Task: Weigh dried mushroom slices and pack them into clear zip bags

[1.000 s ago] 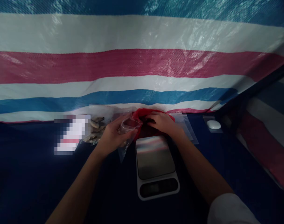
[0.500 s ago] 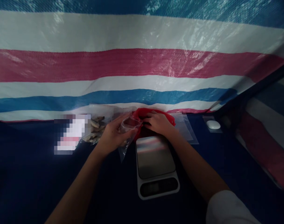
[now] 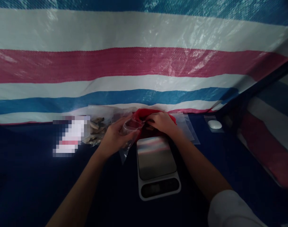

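Note:
My left hand (image 3: 116,135) grips a clear plastic bag (image 3: 132,126) by its rim, and the bag's mouth gapes toward the right. A few brownish pieces show dimly in its lower part. My right hand (image 3: 161,121) is over the opening of a red bag (image 3: 142,113), its fingers curled down; what they hold, if anything, is hidden. Light brown pieces (image 3: 149,127) lie in the red bag below those fingers. A white kitchen scale (image 3: 156,160) with a bare metal plate stands just in front of the red bag.
Left of my left hand lie clear bags of dried brownish pieces (image 3: 96,127). A blurred-out bright object (image 3: 73,135) is farther left. Flat clear bags (image 3: 187,127) lie right of the red bag, and a white rounded object (image 3: 214,124) beyond. Striped sheeting (image 3: 144,63) hangs behind.
My right hand has lifted slightly and its fingers have curled in, so pieces in the red bag now show. My left hand still holds the clear bag in much the same place.

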